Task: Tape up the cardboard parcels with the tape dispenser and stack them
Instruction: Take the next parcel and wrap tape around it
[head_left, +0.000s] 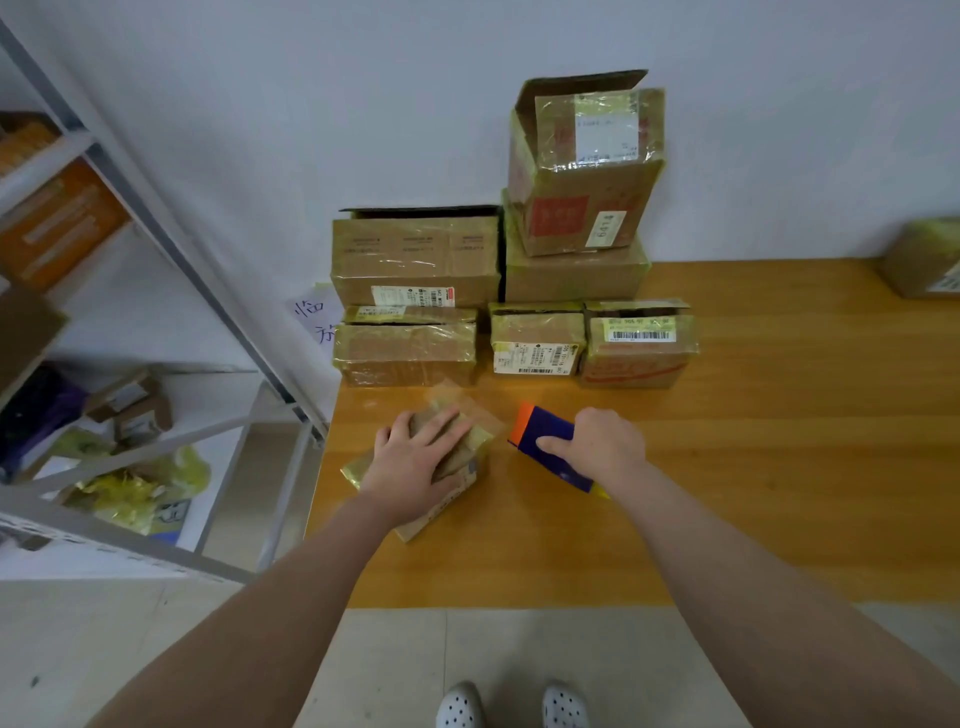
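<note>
A small cardboard parcel (457, 493) wrapped in yellowish tape lies near the left front of the wooden table (753, 467). My left hand (415, 462) rests flat on top of it, fingers spread. A strip of clear tape (467, 402) runs off its far end towards the blue and orange tape dispenser (545, 441). My right hand (602, 447) grips the dispenser just to the right of the parcel. Several taped parcels (410, 260) stand stacked against the wall at the back of the table.
A metal shelf rack (156, 223) with boxes and yellow bags stands to the left of the table. Another parcel (924, 260) sits at the far right edge. My feet in white shoes (511, 706) are on the tiled floor.
</note>
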